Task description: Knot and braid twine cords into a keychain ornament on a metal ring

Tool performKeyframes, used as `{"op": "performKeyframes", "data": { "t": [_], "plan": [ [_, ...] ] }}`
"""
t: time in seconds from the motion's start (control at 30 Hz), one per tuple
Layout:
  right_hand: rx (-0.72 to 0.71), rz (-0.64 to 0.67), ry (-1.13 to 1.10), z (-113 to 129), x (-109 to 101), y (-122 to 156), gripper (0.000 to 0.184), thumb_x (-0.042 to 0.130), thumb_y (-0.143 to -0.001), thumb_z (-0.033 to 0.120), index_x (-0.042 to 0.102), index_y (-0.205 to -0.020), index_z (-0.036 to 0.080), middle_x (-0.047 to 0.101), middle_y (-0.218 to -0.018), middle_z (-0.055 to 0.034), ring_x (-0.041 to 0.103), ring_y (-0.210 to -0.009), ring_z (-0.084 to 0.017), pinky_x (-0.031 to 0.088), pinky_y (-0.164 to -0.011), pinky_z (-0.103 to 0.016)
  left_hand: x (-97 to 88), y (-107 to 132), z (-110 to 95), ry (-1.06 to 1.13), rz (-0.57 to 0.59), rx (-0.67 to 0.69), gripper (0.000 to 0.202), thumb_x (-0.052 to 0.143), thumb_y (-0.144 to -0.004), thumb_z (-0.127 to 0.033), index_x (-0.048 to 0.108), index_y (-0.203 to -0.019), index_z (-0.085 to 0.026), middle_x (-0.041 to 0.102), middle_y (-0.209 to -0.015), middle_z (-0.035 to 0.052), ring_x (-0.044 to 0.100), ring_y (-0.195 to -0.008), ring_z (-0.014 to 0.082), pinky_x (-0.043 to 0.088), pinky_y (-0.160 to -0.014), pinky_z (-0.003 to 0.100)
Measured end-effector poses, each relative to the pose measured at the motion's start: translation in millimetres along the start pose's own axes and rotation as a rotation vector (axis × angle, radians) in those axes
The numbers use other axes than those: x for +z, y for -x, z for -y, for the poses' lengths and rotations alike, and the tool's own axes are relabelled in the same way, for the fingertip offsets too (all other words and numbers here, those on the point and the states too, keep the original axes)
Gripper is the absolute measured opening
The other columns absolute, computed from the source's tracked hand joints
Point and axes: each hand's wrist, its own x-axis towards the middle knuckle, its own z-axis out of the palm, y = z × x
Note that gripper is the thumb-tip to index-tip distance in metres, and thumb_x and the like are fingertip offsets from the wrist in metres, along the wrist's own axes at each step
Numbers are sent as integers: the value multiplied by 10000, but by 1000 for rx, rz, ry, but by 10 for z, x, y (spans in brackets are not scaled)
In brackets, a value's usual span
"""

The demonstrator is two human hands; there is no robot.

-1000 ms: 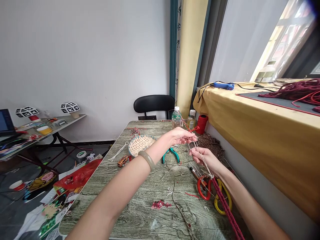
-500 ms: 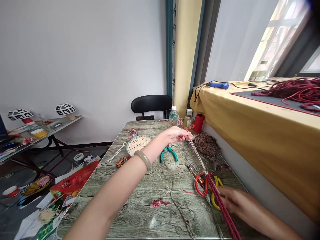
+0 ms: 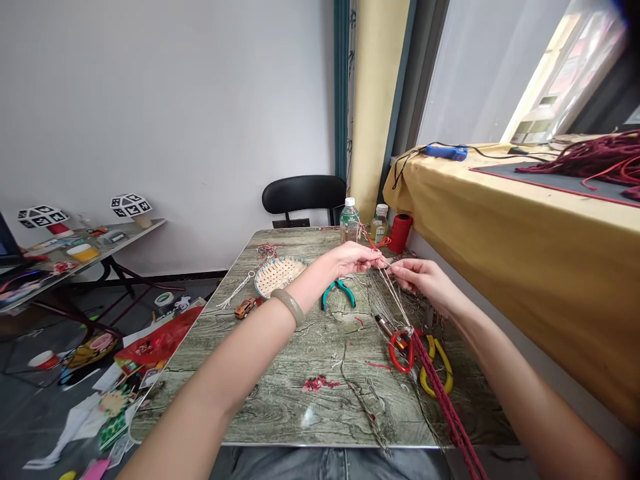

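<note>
My left hand (image 3: pixel 357 259) pinches thin beige cords (image 3: pixel 396 293) above the far right part of the table. Close beside it, my right hand (image 3: pixel 417 277) is closed with its thumb and fingers pinching one of these cord strands. The cords run taut down to a knot, where a dark red braided cord (image 3: pixel 443 393) carries on over the table's near edge. Under the braid lie red-handled scissors (image 3: pixel 401 352) and a tool with yellow handles (image 3: pixel 443 367). A bright red cord (image 3: pixel 375 239) shows just behind my left hand.
On the wood-patterned table (image 3: pixel 280 400) are teal-handled pliers (image 3: pixel 339 293), a woven basket (image 3: pixel 275 275), a toy car (image 3: pixel 246 307) and red scraps (image 3: pixel 319 383). Bottles (image 3: pixel 349 220) and a red thread spool (image 3: pixel 401 233) stand at the back. A yellow-draped surface (image 3: pixel 450 200) borders the right side.
My right hand has moved up and away from the yellow handles to the beige cords beside my left hand, and now pinches a strand. My left hand keeps its hold.
</note>
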Motion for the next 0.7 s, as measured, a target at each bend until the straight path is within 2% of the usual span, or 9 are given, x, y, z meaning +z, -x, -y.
{"op": "performKeyframes", "data": {
  "t": [0.1, 0.23, 0.37, 0.47, 0.57, 0.7],
  "plan": [
    [10, -44, 56, -42, -147, 43, 231, 480, -867, 333, 569, -805, 128, 488, -580, 62, 432, -431, -57, 371, -427, -198, 7, -4, 39, 21, -6, 3, 189, 510, -837, -247, 556, -974, -124, 586, -950, 50, 580, -774, 141, 501, -657, 309],
    [9, -158, 140, -76, -328, 47, 244, 485, -841, 355, 580, -763, 144, 411, -509, 67, 369, -429, -73, 276, -419, -216, 11, 9, 34, 45, -6, 8, 129, 506, -839, -223, 573, -879, -121, 595, -857, 29, 566, -675, 103, 490, -589, 252],
    [2, -254, 255, -134, -448, 11, 268, 488, -805, 397, 606, -771, 159, 451, -535, 32, 381, -477, -109, 253, -458, -255, 9, 23, 12, 63, -14, 5, 100, 533, -820, -194, 583, -812, -108, 599, -778, 8, 546, -602, 82, 468, -538, 223],
    [2, -211, 359, -88, -509, 51, 292, 537, -761, 434, 640, -744, 162, 519, -579, 3, 429, -532, -135, 278, -505, -272, 11, 56, 17, 86, -45, 12, 99, 562, -788, -145, 618, -720, -101, 614, -714, 16, 524, -567, 63, 438, -529, 196],
    [7, -149, 451, 92, -581, 213, 325, 546, -746, 473, 652, -687, 172, 540, -575, -3, 444, -548, -143, 296, -529, -278, 17, 115, 38, 104, -66, 12, 129, 598, -742, -110, 647, -623, -107, 607, -611, 28, 507, -548, 57, 413, -526, 185],
    [-1, -157, 553, 294, -629, 456, 333, 509, -775, 485, 641, -713, 185, 548, -589, -4, 454, -555, -142, 309, -529, -273, 38, 143, 63, 130, -72, 18, 92, 582, -746, -103, 657, -692, -101, 599, -606, 16, 521, -572, 63, 430, -564, 194]
  ]
}}
